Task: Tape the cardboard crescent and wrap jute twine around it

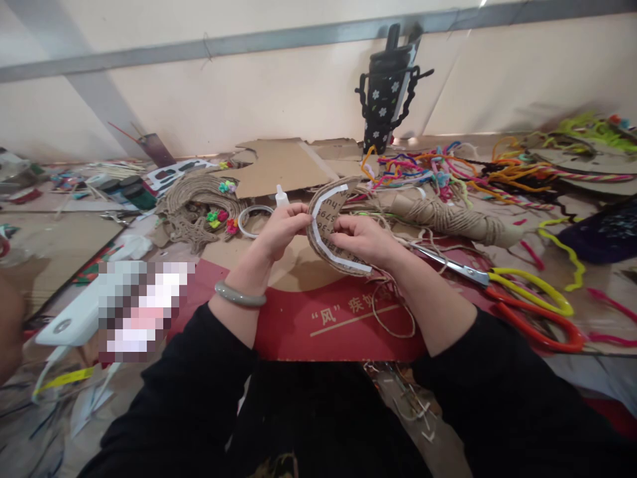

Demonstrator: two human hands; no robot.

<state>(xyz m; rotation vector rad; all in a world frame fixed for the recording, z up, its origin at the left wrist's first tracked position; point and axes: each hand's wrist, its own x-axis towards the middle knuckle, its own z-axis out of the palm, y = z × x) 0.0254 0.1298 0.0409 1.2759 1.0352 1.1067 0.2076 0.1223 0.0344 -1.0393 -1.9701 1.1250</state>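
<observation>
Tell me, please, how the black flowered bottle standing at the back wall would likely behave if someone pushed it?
The bottle stands tall and narrow on a small base, so a push near its top would probably tip it. The wall right behind might catch it. Its looped black strap could snag the pipe cleaners piled beside it.

Left hand (pixel 281 229) and right hand (pixel 361 240) grip a crescent-shaped cardboard piece (pixel 331 229) edged with white strip and jute twine. Scissors (pixel 497 282) lie to the right on the surface (pixel 54 242). A glue bottle (pixel 281 195) stands beyond the left hand.
</observation>
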